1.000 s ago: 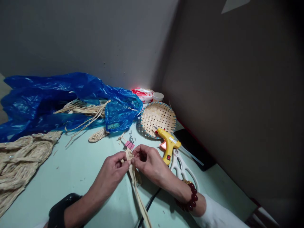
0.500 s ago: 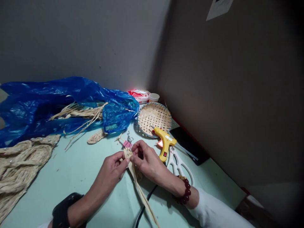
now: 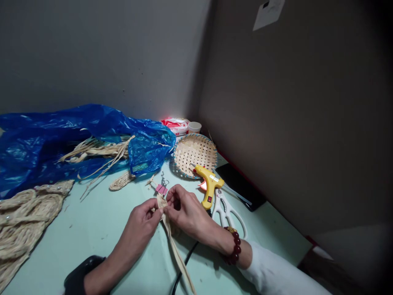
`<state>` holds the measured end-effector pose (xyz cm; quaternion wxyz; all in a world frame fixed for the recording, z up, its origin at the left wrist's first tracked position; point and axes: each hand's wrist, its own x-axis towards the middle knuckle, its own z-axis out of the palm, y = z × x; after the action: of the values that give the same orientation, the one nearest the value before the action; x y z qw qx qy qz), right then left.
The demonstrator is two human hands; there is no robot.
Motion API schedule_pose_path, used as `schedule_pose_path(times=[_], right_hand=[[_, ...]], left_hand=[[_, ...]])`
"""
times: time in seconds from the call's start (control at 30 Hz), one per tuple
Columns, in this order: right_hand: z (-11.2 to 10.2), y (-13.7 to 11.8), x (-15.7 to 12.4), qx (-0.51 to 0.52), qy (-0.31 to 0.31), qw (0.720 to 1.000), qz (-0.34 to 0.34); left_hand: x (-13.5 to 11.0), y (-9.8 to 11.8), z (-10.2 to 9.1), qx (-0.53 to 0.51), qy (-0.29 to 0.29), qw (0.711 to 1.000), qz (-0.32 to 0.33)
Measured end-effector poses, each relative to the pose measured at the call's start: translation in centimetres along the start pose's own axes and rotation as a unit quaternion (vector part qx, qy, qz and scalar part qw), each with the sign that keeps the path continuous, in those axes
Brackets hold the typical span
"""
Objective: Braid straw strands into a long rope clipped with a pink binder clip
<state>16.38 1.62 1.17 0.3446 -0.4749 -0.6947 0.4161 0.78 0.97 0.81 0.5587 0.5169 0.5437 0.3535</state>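
Observation:
My left hand (image 3: 143, 223) and my right hand (image 3: 184, 211) meet over the pale green table (image 3: 92, 229), both pinching pale straw strips (image 3: 175, 250) that trail toward me. The strips run up to a pink binder clip (image 3: 161, 188) lying just beyond my fingers. A red bead bracelet (image 3: 233, 246) sits on my right wrist, and a dark band (image 3: 78, 276) on my left forearm.
A yellow glue gun (image 3: 208, 184) and white-handled scissors (image 3: 225, 211) lie right of my hands. Behind them stands a woven tray (image 3: 195, 155), a black phone (image 3: 241, 184), a cup (image 3: 194, 127) and a red-white packet (image 3: 175, 125). A blue plastic bag (image 3: 70, 139) with straw and a straw pile (image 3: 24, 221) fill the left.
My view has drifted, so everything sits slightly lower and to the left. Both hands keep pinching the strips and have shifted only slightly.

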Motion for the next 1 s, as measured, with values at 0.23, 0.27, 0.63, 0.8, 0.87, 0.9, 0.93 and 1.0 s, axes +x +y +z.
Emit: schedule_pose_path(times=[0.23, 0.27, 0.63, 0.8, 0.87, 0.9, 0.93, 1.0], right_hand=[[-0.7, -2.4, -0.6, 0.084, 0.015, 0.995, -0.055], [-1.2, -2.5, -0.5, 0.113, 0.020, 0.992, -0.059], [-1.9, 0.3, 0.6, 0.131, 0.012, 0.991, 0.011], [-1.4, 0.0, 0.2, 0.049, -0.035, 0.997, 0.057], [-1.3, 0.2, 0.4, 0.046, -0.036, 0.997, 0.052], [-1.3, 0.2, 0.6, 0.058, -0.032, 0.997, 0.047], [-1.4, 0.2, 0.7, 0.085, -0.027, 0.995, 0.045], [-2.1, -0.3, 0.7, 0.178, -0.033, 0.982, 0.052]], left_hand=[[0.3, -0.4, -0.1, -0.013, 0.012, 1.000, 0.004], [0.3, -0.5, -0.1, -0.018, 0.009, 1.000, -0.002], [0.3, -1.0, -0.1, -0.053, 0.002, 0.998, -0.013], [0.2, -1.0, -0.2, -0.057, -0.003, 0.998, -0.010], [0.3, -1.0, -0.2, -0.056, -0.003, 0.998, -0.012], [0.3, -1.0, -0.1, -0.055, -0.003, 0.998, -0.014], [0.3, -1.1, -0.1, -0.055, -0.003, 0.998, -0.016], [0.4, -1.1, -0.1, -0.057, -0.002, 0.998, -0.020]])
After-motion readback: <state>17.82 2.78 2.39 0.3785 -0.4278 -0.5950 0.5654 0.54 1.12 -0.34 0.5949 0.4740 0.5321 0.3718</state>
